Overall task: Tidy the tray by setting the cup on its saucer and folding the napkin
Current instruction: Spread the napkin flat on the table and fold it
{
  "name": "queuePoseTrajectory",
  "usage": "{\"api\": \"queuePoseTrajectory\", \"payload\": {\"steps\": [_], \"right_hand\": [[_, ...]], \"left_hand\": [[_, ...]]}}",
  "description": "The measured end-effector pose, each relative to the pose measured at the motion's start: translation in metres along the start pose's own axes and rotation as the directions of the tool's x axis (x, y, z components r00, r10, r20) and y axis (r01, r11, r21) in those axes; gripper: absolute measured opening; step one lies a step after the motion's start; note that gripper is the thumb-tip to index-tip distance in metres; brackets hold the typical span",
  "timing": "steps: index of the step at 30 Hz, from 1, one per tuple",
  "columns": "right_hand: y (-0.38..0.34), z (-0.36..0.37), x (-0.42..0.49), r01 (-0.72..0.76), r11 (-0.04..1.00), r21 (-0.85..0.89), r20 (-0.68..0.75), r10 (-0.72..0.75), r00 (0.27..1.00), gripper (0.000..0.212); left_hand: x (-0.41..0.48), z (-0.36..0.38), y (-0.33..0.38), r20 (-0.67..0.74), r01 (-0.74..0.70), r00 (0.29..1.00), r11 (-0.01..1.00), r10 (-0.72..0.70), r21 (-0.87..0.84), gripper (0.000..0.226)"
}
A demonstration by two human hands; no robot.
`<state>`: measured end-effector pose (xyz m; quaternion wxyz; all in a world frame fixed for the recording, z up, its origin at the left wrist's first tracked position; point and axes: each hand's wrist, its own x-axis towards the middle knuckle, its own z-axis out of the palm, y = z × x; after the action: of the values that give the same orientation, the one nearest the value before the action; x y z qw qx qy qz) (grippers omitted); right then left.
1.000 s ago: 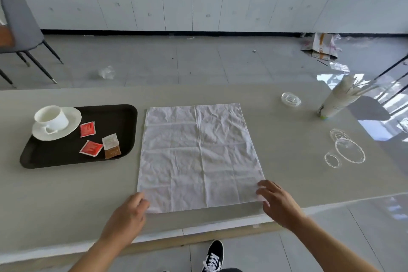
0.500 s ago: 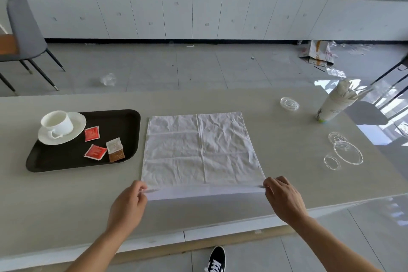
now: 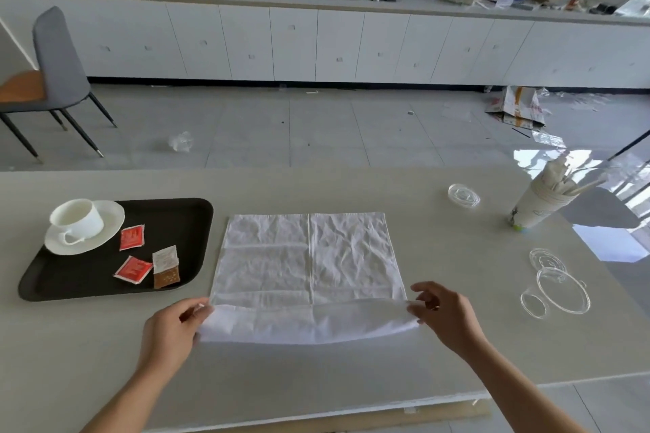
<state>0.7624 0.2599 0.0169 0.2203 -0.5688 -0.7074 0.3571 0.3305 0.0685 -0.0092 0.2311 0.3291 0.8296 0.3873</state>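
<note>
A white creased napkin lies spread on the beige table, right of a black tray. Its near edge is lifted off the table and curled over towards the far side. My left hand pinches the near left corner, and my right hand pinches the near right corner. On the tray's far left, a white cup stands upright on its white saucer. Two red sachets and a brown-and-white sachet lie on the tray beside the saucer.
Clear plastic lids lie on the table at the right, one more lid further back. A paper cup holding sticks stands at the far right. The table's near edge runs just below my forearms. A grey chair stands on the floor at left.
Both hands have taken the napkin's near corners and raised the near edge, rolling it further over towards the far side. The camera has tilted upward.
</note>
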Motion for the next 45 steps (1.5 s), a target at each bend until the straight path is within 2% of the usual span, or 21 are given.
{"api": "queuePoseTrajectory", "payload": {"steps": [3,8,14,20,22,25,30,33,38,42,45], "right_hand": [[-0.003,0.004,0.024,-0.032,0.999,0.012,-0.029,0.032,0.999,0.021],[-0.009,0.009,0.059,-0.033,0.999,-0.010,-0.051,0.033,0.998,0.022],[-0.022,0.014,0.091,-0.060,0.998,-0.034,-0.118,0.055,0.992,0.020],[-0.038,0.023,0.132,-0.101,0.993,-0.054,-0.139,0.093,0.986,0.014],[-0.042,0.025,0.150,-0.123,0.990,-0.066,-0.130,0.114,0.985,0.013],[-0.047,0.030,0.178,-0.129,0.988,-0.080,-0.128,0.119,0.985,0.013],[-0.044,0.043,0.215,-0.156,0.980,-0.120,-0.090,0.146,0.985,0.012],[-0.038,0.051,0.230,-0.186,0.975,-0.119,-0.090,0.176,0.980,0.012],[-0.032,0.061,0.247,-0.212,0.968,-0.131,-0.088,0.202,0.976,0.011],[-0.027,0.066,0.255,-0.228,0.962,-0.154,-0.099,0.214,0.972,0.009],[-0.023,0.069,0.258,-0.217,0.960,-0.179,-0.105,0.201,0.974,0.008]], "left_hand": [[0.015,0.004,0.007,0.009,0.020,1.000,1.000,-0.019,-0.024,0.024],[0.044,0.011,0.019,-0.062,0.003,0.998,1.000,-0.002,0.022,0.006],[0.079,0.014,0.035,-0.155,-0.061,0.985,0.990,0.081,0.129,0.012],[0.121,0.015,0.064,-0.082,-0.093,0.992,0.992,0.100,0.087,0.005],[0.136,0.020,0.071,-0.079,-0.088,0.992,0.992,0.095,0.086,0.010],[0.158,0.032,0.077,-0.079,-0.050,0.995,0.993,0.058,0.103,0.007],[0.188,0.050,0.072,-0.067,0.010,0.998,0.990,-0.001,0.140,0.016],[0.204,0.058,0.070,-0.075,0.034,0.997,0.979,-0.019,0.203,0.026],[0.216,0.063,0.067,-0.095,0.034,0.995,0.948,-0.004,0.316,0.028],[0.217,0.067,0.064,-0.076,0.026,0.997,0.870,0.013,0.493,0.039],[0.216,0.071,0.062,-0.055,0.016,0.998,0.817,0.020,0.577,0.036]]}}
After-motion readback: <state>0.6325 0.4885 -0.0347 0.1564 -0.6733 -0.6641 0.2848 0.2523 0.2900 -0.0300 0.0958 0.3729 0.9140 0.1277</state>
